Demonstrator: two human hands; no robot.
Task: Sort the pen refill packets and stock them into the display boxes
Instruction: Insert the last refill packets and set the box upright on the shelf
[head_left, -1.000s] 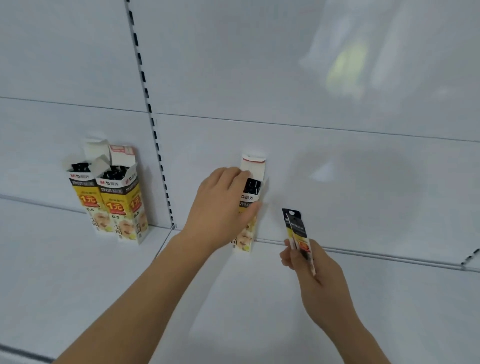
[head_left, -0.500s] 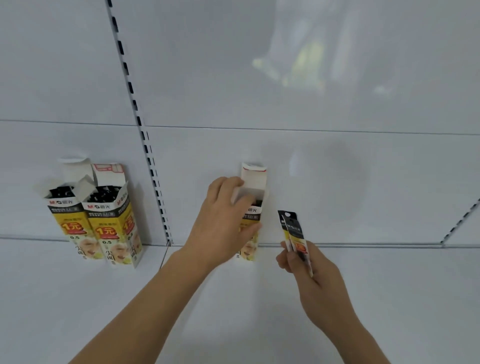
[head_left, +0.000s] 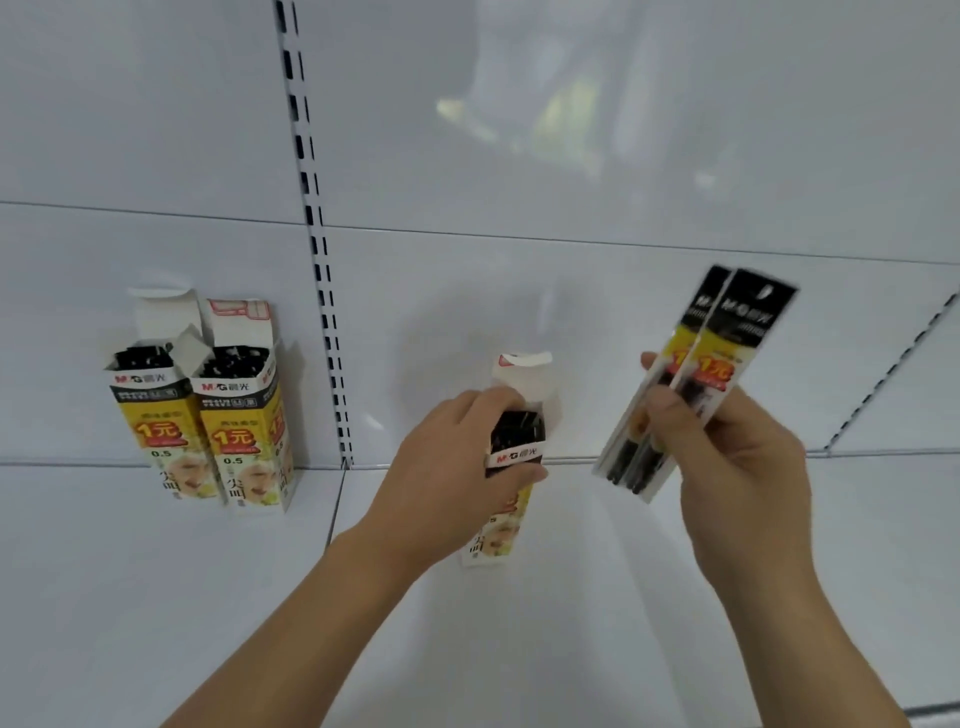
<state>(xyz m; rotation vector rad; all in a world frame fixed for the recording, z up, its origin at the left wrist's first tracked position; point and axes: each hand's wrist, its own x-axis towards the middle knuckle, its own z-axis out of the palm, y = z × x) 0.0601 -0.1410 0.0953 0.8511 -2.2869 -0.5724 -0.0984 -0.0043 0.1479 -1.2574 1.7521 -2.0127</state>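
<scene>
Head view, stock record. Surface: white shelf (head_left: 156, 597) with a glossy white back panel (head_left: 571, 156) and a black-slotted upright strip (head_left: 317, 249). Item one: tall cardboard display box (head_left: 511, 457), upright near the back panel, top flap raised, black refill tops packed inside; yellow, black and white print. Left hand (head_left: 457, 483) wraps round its upper part, thumb across the front. Item two: two flat refill packets (head_left: 706, 364), clear plastic with black headers and yellow labels, tilted, held above the shelf right of that box; right hand (head_left: 737, 447) pinches them between thumb and fingers. Item three: two matching open boxes (head_left: 208, 405), side by side and touching, at far left, both filled with black refills.
</scene>
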